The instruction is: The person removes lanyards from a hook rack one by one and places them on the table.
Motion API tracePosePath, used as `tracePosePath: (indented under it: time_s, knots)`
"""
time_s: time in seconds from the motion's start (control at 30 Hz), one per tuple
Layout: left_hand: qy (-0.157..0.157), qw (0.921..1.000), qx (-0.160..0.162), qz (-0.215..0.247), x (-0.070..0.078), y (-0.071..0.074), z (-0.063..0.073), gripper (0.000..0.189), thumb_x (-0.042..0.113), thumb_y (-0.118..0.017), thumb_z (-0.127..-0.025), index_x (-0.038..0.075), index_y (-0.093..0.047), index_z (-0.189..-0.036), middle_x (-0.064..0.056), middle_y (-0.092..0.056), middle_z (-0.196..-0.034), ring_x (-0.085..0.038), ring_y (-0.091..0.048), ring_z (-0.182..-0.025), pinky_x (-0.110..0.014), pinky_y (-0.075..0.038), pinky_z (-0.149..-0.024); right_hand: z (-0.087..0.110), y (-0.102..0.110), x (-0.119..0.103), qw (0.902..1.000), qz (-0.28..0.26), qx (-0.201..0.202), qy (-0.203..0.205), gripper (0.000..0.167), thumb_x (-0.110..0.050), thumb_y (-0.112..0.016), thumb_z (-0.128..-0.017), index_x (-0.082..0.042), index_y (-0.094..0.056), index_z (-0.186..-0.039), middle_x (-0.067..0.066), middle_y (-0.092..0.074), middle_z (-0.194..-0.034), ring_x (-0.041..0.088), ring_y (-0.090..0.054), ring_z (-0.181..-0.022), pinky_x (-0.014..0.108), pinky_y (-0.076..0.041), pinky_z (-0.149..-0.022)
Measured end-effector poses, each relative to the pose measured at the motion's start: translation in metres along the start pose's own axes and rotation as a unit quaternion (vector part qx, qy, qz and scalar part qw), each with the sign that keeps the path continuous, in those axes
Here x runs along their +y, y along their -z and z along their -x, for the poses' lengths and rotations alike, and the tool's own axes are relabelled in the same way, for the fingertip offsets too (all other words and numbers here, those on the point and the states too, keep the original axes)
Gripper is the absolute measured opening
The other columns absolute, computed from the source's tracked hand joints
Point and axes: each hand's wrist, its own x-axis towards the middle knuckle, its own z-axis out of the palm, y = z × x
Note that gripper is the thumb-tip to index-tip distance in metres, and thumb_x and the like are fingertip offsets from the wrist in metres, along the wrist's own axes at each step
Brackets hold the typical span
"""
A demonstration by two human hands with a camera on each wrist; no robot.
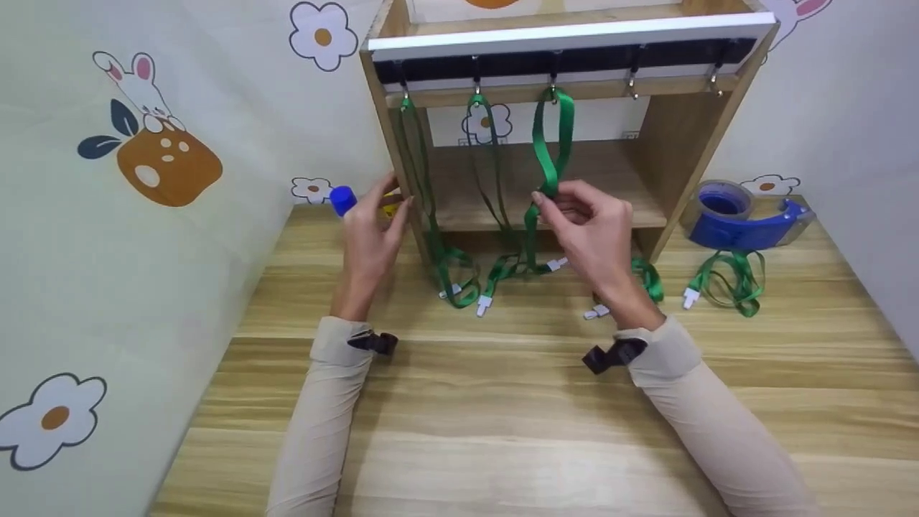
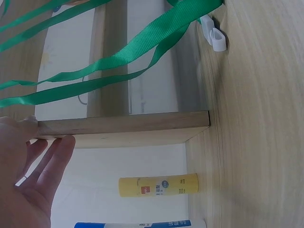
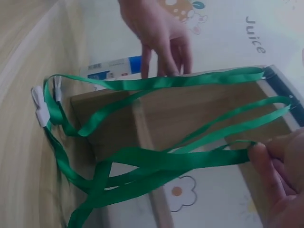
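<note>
My right hand (image 1: 592, 222) pinches a green lanyard (image 1: 551, 161) between thumb and fingers. Its upper loop hangs from the third hook of a wooden shelf (image 1: 538, 185); the lower part trails to the table with a white clip. Two more lanyards, a left one (image 1: 423, 165) and a middle one (image 1: 495, 172), hang from the first and second hooks. With fingers fairly straight, my left hand (image 1: 373, 230) touches the shelf's left side panel (image 2: 123, 124). In the right wrist view, the pinching fingertips (image 3: 259, 154) show on the strap.
Two hooks on the right, including one hook (image 1: 632, 90), carry nothing. Right of the shelf lie a coiled lanyard (image 1: 739, 283) and a blue tape dispenser (image 1: 743, 226). Another lanyard (image 1: 648, 280) lies partly behind my right hand. A yellow glue stick (image 2: 159, 185) and a blue-capped tube (image 3: 114, 69) stand left.
</note>
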Motion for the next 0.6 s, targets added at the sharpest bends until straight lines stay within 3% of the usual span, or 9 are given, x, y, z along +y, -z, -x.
tracePosePath:
  time_s: [0.2, 0.37, 0.6]
  knots:
    - [-0.005, 1.0000, 0.002, 0.003, 0.000, -0.001, 0.000, 0.044, 0.023, -0.071, -0.106, 0.013, -0.064, -0.149, -0.009, -0.073, -0.144, -0.022, -0.077, -0.119, -0.035, -0.068, -0.093, 0.011, 0.019, -0.006, 0.9969, 0.012, -0.067, 0.039, 0.012, -0.019, -0.084, -0.097, -0.010, -0.085, -0.104, 0.002, -0.084, -0.089, 0.008, -0.078, -0.073, 0.021, -0.066, -0.070]
    - [-0.006, 1.0000, -0.001, 0.002, 0.000, -0.002, 0.000, 0.045, 0.022, -0.072, -0.106, 0.012, -0.064, -0.149, -0.008, -0.073, -0.143, -0.021, -0.078, -0.118, -0.033, -0.067, -0.093, 0.018, 0.035, -0.002, 0.9903, 0.069, -0.121, 0.011, 0.012, -0.018, -0.086, -0.095, -0.008, -0.085, -0.100, 0.003, -0.083, -0.084, 0.006, -0.075, -0.068, 0.016, -0.063, -0.063]
    - [0.003, 1.0000, -0.003, 0.007, -0.001, -0.001, 0.000, 0.046, 0.023, -0.073, -0.106, 0.011, -0.064, -0.149, -0.008, -0.073, -0.144, -0.021, -0.078, -0.117, -0.034, -0.067, -0.094, 0.020, 0.048, 0.003, 0.9765, 0.111, -0.182, -0.034, 0.011, -0.015, -0.086, -0.095, -0.006, -0.084, -0.101, 0.005, -0.082, -0.084, 0.021, -0.078, -0.068, 0.015, -0.061, -0.060]
